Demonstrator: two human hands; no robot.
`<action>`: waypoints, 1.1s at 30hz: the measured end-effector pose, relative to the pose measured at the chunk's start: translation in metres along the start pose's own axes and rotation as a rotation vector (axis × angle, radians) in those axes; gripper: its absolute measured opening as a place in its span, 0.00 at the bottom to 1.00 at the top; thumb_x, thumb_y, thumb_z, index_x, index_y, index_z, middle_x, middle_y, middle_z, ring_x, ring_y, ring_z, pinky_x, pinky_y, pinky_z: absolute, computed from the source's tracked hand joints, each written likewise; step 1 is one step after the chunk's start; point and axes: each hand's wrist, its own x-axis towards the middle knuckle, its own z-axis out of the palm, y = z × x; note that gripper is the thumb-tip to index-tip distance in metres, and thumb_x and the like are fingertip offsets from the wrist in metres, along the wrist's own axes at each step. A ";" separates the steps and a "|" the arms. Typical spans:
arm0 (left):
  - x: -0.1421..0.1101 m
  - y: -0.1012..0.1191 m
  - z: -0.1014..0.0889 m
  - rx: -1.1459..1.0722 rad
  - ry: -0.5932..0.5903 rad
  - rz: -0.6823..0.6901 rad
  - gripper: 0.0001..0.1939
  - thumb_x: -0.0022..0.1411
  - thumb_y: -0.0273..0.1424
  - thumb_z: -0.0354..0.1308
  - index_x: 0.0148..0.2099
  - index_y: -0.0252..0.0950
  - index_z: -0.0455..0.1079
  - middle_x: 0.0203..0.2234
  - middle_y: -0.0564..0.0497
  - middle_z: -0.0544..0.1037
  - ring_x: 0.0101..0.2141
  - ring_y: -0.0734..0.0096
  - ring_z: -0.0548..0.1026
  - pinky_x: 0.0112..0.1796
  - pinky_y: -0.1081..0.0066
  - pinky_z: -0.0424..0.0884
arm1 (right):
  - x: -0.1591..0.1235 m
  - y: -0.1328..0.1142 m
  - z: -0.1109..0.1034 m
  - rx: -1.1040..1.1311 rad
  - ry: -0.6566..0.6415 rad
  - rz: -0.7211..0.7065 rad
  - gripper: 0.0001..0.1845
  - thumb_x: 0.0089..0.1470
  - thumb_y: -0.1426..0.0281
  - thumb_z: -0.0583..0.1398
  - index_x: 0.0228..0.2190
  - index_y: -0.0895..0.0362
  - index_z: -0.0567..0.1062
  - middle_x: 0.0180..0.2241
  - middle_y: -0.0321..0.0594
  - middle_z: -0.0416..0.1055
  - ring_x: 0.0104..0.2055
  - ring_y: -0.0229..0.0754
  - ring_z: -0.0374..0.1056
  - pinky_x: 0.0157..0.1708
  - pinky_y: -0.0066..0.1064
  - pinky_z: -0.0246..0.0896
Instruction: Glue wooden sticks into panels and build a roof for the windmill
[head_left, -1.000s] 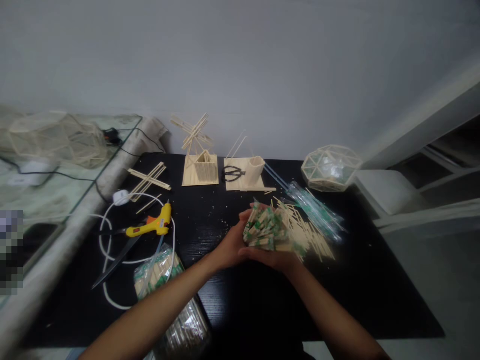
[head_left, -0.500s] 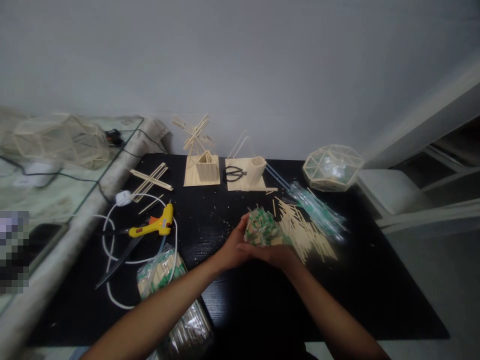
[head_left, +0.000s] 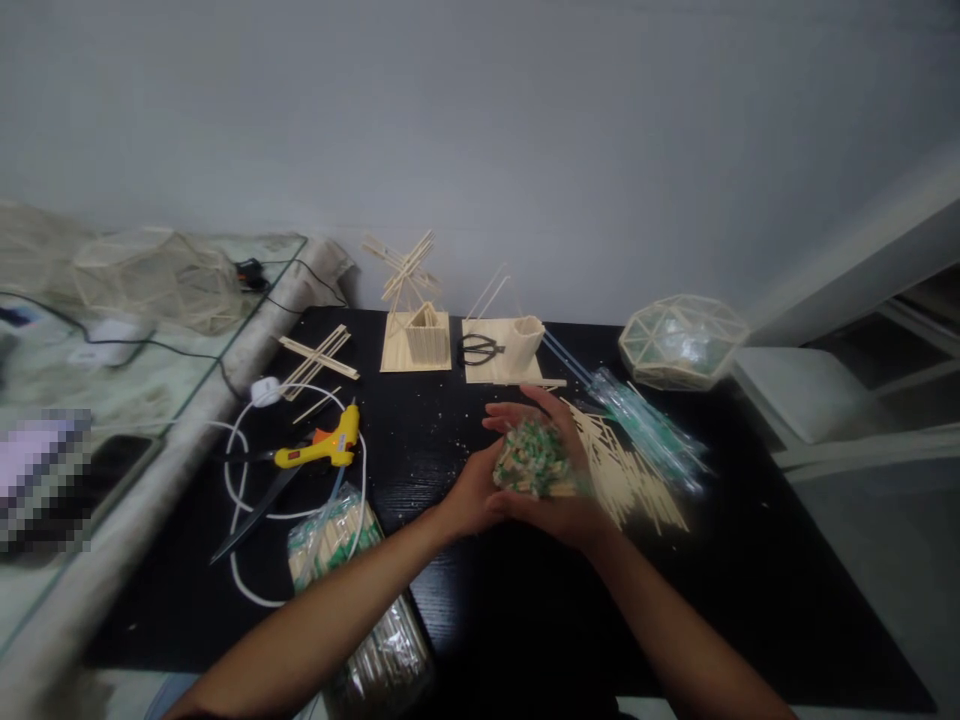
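Between my two hands, above the middle of the black table, is a bundle of disposable chopsticks (head_left: 534, 460) in clear and green wrapping, its gathered ends facing me. My left hand (head_left: 474, 497) grips the bundle's left side. Around its right side curves my right hand (head_left: 574, 508), thumb along the near side and fingers raised at the far side. Just right of the bundle, loose wooden sticks (head_left: 637, 480) lie fanned out, partly hidden by my right hand. A larger plastic pack of chopsticks (head_left: 326, 540) lies at the front left, partly under my left forearm.
A yellow glue gun (head_left: 319, 450) with a looped white cable (head_left: 238, 500) lies left. Behind are two stick models on bases (head_left: 394, 345) (head_left: 480, 365), black scissors (head_left: 480, 349) and crossed sticks (head_left: 319, 358). Clear-green wrappers (head_left: 652, 430) and a faceted stick frame (head_left: 682, 345) are right.
The bundle has turned so its ends face me, and looks more tightly gathered. My right hand's fingers have lifted at its far side. The whole view has shifted slightly left.
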 end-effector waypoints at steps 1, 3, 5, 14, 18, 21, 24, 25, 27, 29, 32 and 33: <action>0.000 -0.002 0.000 0.001 -0.003 0.004 0.27 0.57 0.42 0.74 0.56 0.37 0.75 0.50 0.43 0.83 0.51 0.49 0.80 0.55 0.52 0.77 | 0.000 0.001 0.002 -0.009 -0.005 0.023 0.55 0.41 0.61 0.81 0.65 0.43 0.63 0.56 0.45 0.77 0.54 0.54 0.78 0.57 0.49 0.75; -0.002 -0.006 0.001 0.000 0.000 0.007 0.31 0.55 0.41 0.75 0.57 0.38 0.73 0.50 0.43 0.82 0.51 0.50 0.81 0.56 0.52 0.76 | -0.001 0.004 0.003 -0.066 0.002 0.089 0.53 0.42 0.64 0.80 0.65 0.45 0.64 0.52 0.44 0.79 0.49 0.51 0.79 0.52 0.46 0.77; -0.002 -0.010 0.002 0.001 0.012 0.006 0.36 0.53 0.41 0.76 0.61 0.39 0.69 0.51 0.42 0.82 0.51 0.50 0.81 0.56 0.52 0.77 | -0.003 0.010 0.003 -0.151 0.031 0.127 0.48 0.42 0.64 0.79 0.62 0.47 0.69 0.50 0.44 0.80 0.47 0.51 0.79 0.51 0.45 0.77; 0.011 -0.003 0.008 0.152 0.079 0.027 0.33 0.55 0.35 0.73 0.61 0.38 0.68 0.57 0.42 0.78 0.57 0.52 0.77 0.62 0.53 0.70 | 0.009 0.018 0.005 -0.263 0.130 0.175 0.13 0.49 0.61 0.73 0.23 0.49 0.76 0.24 0.36 0.76 0.28 0.47 0.73 0.36 0.42 0.76; 0.011 0.001 -0.004 0.265 0.214 -0.052 0.37 0.55 0.31 0.72 0.64 0.37 0.62 0.58 0.40 0.75 0.61 0.51 0.73 0.64 0.48 0.67 | 0.063 -0.005 -0.022 -0.168 0.228 -0.023 0.12 0.48 0.65 0.73 0.26 0.51 0.75 0.26 0.33 0.73 0.28 0.42 0.71 0.36 0.39 0.74; 0.008 -0.001 -0.012 0.324 0.289 -0.106 0.31 0.59 0.29 0.68 0.62 0.36 0.61 0.58 0.40 0.74 0.60 0.53 0.73 0.63 0.48 0.68 | 0.135 -0.022 -0.059 -0.114 0.429 -0.255 0.16 0.46 0.66 0.74 0.33 0.51 0.74 0.31 0.30 0.72 0.32 0.39 0.72 0.41 0.39 0.74; 0.006 -0.004 -0.012 0.354 0.274 -0.137 0.21 0.60 0.27 0.65 0.55 0.36 0.67 0.51 0.44 0.77 0.53 0.58 0.78 0.56 0.53 0.75 | 0.208 -0.024 -0.091 -0.193 0.424 -0.408 0.17 0.51 0.60 0.73 0.35 0.52 0.73 0.31 0.30 0.70 0.34 0.39 0.74 0.43 0.39 0.73; 0.005 -0.004 -0.011 0.361 0.261 -0.142 0.19 0.60 0.27 0.65 0.53 0.36 0.68 0.49 0.45 0.78 0.50 0.59 0.79 0.54 0.54 0.76 | 0.227 -0.021 -0.097 -0.220 0.409 -0.423 0.17 0.53 0.59 0.72 0.35 0.52 0.73 0.31 0.30 0.70 0.35 0.38 0.75 0.42 0.39 0.72; 0.004 -0.004 -0.009 0.374 0.240 -0.148 0.16 0.60 0.26 0.64 0.51 0.37 0.70 0.47 0.46 0.79 0.47 0.61 0.79 0.51 0.56 0.76 | 0.251 -0.011 -0.103 -0.238 0.388 -0.421 0.17 0.52 0.58 0.72 0.34 0.54 0.73 0.30 0.28 0.70 0.33 0.36 0.74 0.41 0.38 0.71; 0.002 -0.003 -0.008 0.384 0.227 -0.154 0.14 0.61 0.27 0.63 0.50 0.37 0.71 0.46 0.47 0.79 0.45 0.62 0.79 0.49 0.58 0.76 | 0.259 0.001 -0.102 -0.228 0.368 -0.393 0.18 0.49 0.59 0.74 0.34 0.55 0.74 0.29 0.27 0.71 0.30 0.33 0.72 0.39 0.36 0.71; 0.001 -0.002 -0.009 0.395 0.217 -0.165 0.12 0.61 0.27 0.62 0.48 0.37 0.71 0.43 0.48 0.79 0.41 0.64 0.78 0.46 0.61 0.75 | 0.252 0.014 -0.096 -0.235 0.339 -0.332 0.19 0.44 0.62 0.76 0.30 0.55 0.74 0.27 0.26 0.72 0.27 0.32 0.70 0.35 0.33 0.71; 0.001 -0.002 -0.010 0.397 0.214 -0.169 0.11 0.62 0.28 0.61 0.48 0.37 0.71 0.41 0.49 0.79 0.40 0.65 0.78 0.45 0.62 0.75 | 0.249 0.016 -0.094 -0.249 0.325 -0.307 0.19 0.43 0.63 0.76 0.30 0.55 0.74 0.27 0.27 0.72 0.27 0.33 0.70 0.34 0.32 0.72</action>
